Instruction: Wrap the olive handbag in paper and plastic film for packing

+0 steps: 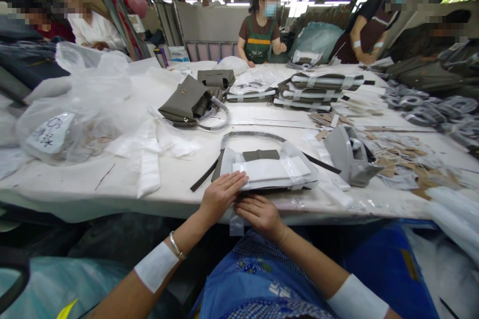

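White foam wrapping is pressed flat around an olive-grey leather handbag (262, 167) at the near edge of the white worktable (172, 179).

The left hand (220, 194) is laid open, fingers spread on the wrap; the right hand (260, 214) is curled loosely at the table edge, pinching a strip of clear tape (236, 223). The bag is judged light and fairly stiff, its wrap soft and slippery, best held by the sides. More grey bags (189, 102) and other workers are seen across the crowded workshop.
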Demonstrator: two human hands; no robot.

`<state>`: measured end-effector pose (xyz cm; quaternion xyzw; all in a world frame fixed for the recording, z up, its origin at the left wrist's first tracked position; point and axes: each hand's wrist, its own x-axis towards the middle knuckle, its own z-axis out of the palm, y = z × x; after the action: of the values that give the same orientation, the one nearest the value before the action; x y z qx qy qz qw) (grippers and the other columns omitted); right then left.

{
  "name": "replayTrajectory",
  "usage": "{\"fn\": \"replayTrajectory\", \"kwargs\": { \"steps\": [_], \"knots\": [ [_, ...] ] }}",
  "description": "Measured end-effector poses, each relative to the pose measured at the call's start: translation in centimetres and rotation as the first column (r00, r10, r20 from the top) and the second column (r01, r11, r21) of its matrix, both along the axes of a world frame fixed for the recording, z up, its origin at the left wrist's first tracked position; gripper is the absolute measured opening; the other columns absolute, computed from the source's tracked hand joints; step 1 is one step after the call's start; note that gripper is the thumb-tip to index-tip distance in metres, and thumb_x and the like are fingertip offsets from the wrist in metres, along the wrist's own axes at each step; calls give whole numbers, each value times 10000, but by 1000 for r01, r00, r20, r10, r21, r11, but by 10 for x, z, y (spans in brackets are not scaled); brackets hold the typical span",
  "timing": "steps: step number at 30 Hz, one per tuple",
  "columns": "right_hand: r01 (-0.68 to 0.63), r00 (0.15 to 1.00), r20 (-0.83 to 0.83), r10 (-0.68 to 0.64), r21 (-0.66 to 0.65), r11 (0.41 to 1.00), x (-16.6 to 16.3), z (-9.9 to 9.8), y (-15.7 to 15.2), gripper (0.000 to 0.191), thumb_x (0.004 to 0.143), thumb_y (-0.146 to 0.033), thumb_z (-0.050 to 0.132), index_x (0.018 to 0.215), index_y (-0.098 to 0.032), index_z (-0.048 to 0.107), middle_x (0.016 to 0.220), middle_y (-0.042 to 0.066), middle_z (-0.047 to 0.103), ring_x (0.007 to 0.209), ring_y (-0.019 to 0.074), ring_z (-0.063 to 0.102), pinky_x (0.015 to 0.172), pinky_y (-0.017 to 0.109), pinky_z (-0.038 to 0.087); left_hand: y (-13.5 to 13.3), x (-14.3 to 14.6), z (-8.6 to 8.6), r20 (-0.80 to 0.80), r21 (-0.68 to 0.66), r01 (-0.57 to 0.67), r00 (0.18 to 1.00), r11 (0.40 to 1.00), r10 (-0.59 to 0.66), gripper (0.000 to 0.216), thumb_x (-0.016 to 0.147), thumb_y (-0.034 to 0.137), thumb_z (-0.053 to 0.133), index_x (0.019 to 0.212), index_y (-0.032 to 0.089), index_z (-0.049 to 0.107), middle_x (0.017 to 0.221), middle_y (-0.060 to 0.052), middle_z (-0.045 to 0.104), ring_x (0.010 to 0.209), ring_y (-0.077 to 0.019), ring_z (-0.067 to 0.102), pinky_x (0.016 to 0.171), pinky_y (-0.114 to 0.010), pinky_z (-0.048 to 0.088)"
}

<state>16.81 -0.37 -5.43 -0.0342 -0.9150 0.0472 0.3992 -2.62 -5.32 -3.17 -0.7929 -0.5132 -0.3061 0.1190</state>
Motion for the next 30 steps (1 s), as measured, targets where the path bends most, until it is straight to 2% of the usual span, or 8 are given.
{"fn": "replayTrajectory", "kwargs": {
  "steps": [7, 14, 17, 22, 26, 30],
  "knots": [
    [-8, 999, -35, -1, -248, 969, 10, 3, -23, 310, 924, -60, 443, 1055, -208, 683, 958, 53, 781, 936, 180, 734, 856, 332, 585, -2, 2, -8, -24, 66, -39, 999, 997, 41, 478, 985, 128, 493, 1453, 212, 443, 1410, -74, 571, 1320, -220, 522, 1078, -423, 480],
    [27, 998, -48, -45, -321, 947, 21, 8, -42, 314, 925, -65, 449, 1066, -211, 689, 958, 47, 786, 931, 176, 745, 866, 315, 584, -3, 4, -11, -17, 96, -56, 998, 994, 58, 459, 993, 102, 461, 1438, 212, 465, 1400, -75, 581, 1318, -214, 524, 1076, -410, 476],
    [6, 998, -52, -23, -310, 951, 23, 21, -36, 300, 928, -74, 466, 1059, -215, 696, 956, 41, 787, 922, 173, 746, 857, 307, 583, -3, 4, -11, -19, 80, -53, 998, 995, 55, 447, 1002, 112, 450, 1436, 217, 468, 1402, -76, 582, 1325, -213, 516, 1074, -408, 475],
    [40, 998, -41, -54, -281, 959, 21, 59, -14, 320, 907, -63, 497, 1069, -233, 715, 953, 29, 785, 874, 169, 742, 835, 304, 579, -4, 6, -12, -22, 84, -77, 997, 994, 79, 445, 987, 118, 486, 1418, 229, 493, 1386, -90, 593, 1311, -237, 523, 1064, -417, 481],
    [122, 991, -16, -129, -236, 964, 11, 79, 6, 293, 903, -80, 518, 1005, -242, 741, 907, 14, 787, 813, 168, 735, 802, 305, 568, -6, 10, -11, 11, 116, -153, 988, 981, 153, 433, 962, 126, 537, 1374, 260, 543, 1233, -101, 636, 1153, -241, 604, 996, -412, 523],
    [196, 980, 36, -193, -247, 949, -3, 87, 23, 299, 869, -60, 532, 951, -247, 751, 876, 1, 786, 788, 164, 726, 795, 304, 541, -4, 10, -9, 88, 120, -138, 988, 983, 128, 369, 966, 131, 528, 1321, 222, 567, 1092, -91, 650, 1018, -227, 620, 914, -389, 548]
  ]
}}
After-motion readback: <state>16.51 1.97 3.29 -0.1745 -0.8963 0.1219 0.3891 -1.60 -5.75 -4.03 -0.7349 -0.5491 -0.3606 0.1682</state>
